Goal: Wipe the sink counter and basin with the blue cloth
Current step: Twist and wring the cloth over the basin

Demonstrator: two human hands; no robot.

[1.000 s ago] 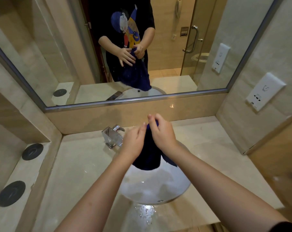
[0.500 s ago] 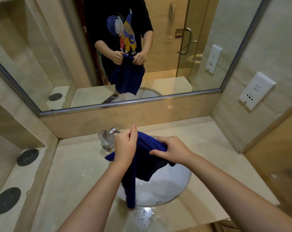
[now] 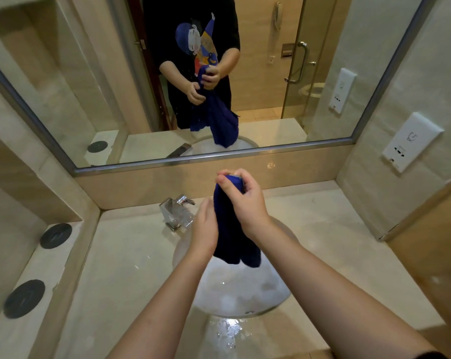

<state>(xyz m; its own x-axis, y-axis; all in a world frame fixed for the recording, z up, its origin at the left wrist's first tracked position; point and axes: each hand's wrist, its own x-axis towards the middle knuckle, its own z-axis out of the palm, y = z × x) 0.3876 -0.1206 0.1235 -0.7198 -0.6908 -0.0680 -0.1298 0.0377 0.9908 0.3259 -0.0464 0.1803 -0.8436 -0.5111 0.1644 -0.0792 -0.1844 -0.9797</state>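
At the front edge of the counter (image 3: 131,260), nearest the camera, a puddle (image 3: 227,332) of water glints just below the rim of the round white basin (image 3: 245,299), whose bowl is wet and speckled with droplets. Above the basin, both bare forearms reach forward to the blue cloth (image 3: 232,234), which hangs in the air clear of bowl and counter. It is gathered into a thick rope whose long axis runs close to upright. The top end points up toward the mirror, and the loose bottom end points down at the basin and splits into two dangling lobes.

The left hand (image 3: 205,229) lies against the cloth's left side at mid-length, back to the camera. Its fingers are hidden there, but the reflection shows them curled around the fabric. The right hand (image 3: 247,203) sits higher, clenched around the bunched top end.

Just behind the left hand, a chrome faucet (image 3: 175,211) stands on the counter. To the left, two black discs (image 3: 24,297) lie on a side ledge (image 3: 45,265). Beyond, the mirror (image 3: 89,99) repeats the cloth hanging lengthwise, and a white socket plate (image 3: 410,142) sits on the right wall.
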